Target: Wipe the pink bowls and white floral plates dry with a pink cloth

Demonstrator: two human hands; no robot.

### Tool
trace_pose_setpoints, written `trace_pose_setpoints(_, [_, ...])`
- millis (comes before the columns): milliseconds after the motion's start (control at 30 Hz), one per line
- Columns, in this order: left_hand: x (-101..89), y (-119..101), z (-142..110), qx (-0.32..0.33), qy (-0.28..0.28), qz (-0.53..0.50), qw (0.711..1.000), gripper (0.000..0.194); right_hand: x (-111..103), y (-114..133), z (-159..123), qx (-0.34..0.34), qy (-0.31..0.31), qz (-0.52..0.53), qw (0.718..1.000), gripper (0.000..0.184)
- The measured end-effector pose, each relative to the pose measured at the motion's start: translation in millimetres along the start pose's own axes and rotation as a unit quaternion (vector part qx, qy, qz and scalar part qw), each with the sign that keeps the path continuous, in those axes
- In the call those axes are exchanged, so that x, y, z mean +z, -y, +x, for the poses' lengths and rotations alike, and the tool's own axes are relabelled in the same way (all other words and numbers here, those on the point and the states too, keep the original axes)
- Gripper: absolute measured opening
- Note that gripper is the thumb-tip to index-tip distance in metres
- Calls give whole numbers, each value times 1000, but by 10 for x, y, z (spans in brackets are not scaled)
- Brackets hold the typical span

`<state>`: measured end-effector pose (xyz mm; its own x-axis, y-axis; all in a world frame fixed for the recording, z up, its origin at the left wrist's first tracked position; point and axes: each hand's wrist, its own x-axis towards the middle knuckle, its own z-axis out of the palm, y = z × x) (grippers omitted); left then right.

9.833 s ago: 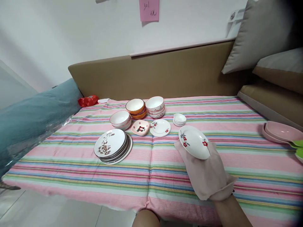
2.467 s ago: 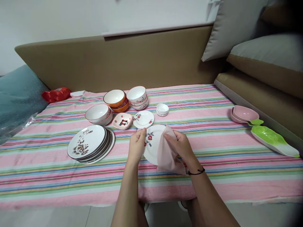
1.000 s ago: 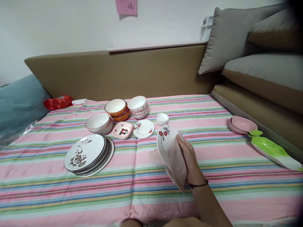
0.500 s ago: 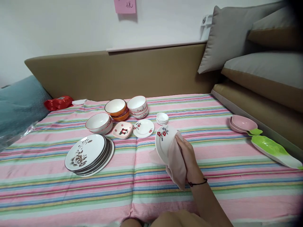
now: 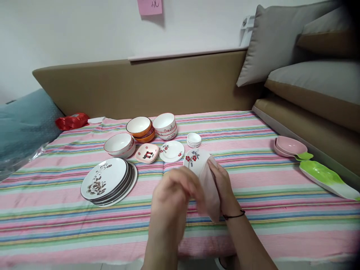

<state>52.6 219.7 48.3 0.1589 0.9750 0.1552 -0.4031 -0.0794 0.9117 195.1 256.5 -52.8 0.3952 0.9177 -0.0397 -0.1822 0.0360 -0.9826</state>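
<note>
My right hand (image 5: 222, 182) is closed on a small white plate (image 5: 194, 159) with red flowers, gripping its right edge through a pale pink cloth (image 5: 209, 183). The cloth drapes over the plate's right side and hangs below it. My left hand (image 5: 180, 189), smeared by motion, is raised just in front of the plate and hides its lower left part; I cannot tell whether it touches the cloth. A similar flowered plate (image 5: 176, 153) lies behind, beside a square pink-rimmed dish (image 5: 146, 153) and a stack of tiny white bowls (image 5: 194, 139).
On the striped cloth (image 5: 253, 232), a stack of large plates (image 5: 105, 180) stands at left, with white bowls (image 5: 119, 144) and orange bowls (image 5: 139, 127) behind. Pink bowls (image 5: 291, 145) and a green leaf-shaped dish (image 5: 323, 174) sit at right, near stacked cushions (image 5: 315, 86).
My left hand has come up into view from below, in front of the plate. The right hand still holds the plate and cloth in nearly the same place.
</note>
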Motion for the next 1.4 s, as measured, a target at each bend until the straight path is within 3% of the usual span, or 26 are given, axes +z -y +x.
trace_pose_setpoints(67, [-140, 195, 231, 3, -71, 4, 997, 34, -3, -34, 22, 41, -2, 41, 998, 45])
trace_pose_setpoints(133, [-308, 454, 371, -50, -121, 60, 989, 40, -9, -68, 41, 77, -16, 80, 994, 41])
trace_pose_setpoints(233, [-502, 767, 457, -159, -115, 126, 972, 52, -8, -110, 58, 96, -37, 96, 990, 39])
trace_pose_setpoints(333, [-545, 888, 483, -151, -127, 204, 959, 59, 8, -151, 70, 93, -40, 79, 992, 41])
trace_pose_setpoints(433, [-501, 911, 495, -195, -118, 248, 942, 59, 19, -182, 81, 75, -11, 51, 996, 45])
trace_pose_setpoints(533, [-491, 917, 489, -208, -88, 225, 948, 54, 3, -173, 89, 50, 21, 42, 998, 47])
trace_pose_setpoints(633, [-552, 881, 473, -173, -11, 238, 956, 51, -43, -129, 92, 37, 31, 39, 998, 45])
trace_pose_setpoints(733, [-646, 798, 475, -189, 43, 226, 955, 50, -83, -90, 86, 32, 36, -3, 999, 32])
trace_pose_setpoints(967, [-808, 672, 533, -188, -9, 262, 947, 58, -54, -136, 69, -1, 59, -107, 992, 47])
trace_pose_setpoints(1100, [-830, 681, 513, -200, 75, 295, 931, 60, -70, -157, 93, -12, 44, -92, 995, 36])
trace_pose_setpoints(1267, [-809, 676, 487, -224, 143, 309, 913, 60, -86, -127, 98, -8, 87, -69, 994, 34])
trace_pose_setpoints(1400, [-757, 635, 486, -222, 146, 279, 923, 57, -56, -138, 89, -4, 19, -103, 995, 36])
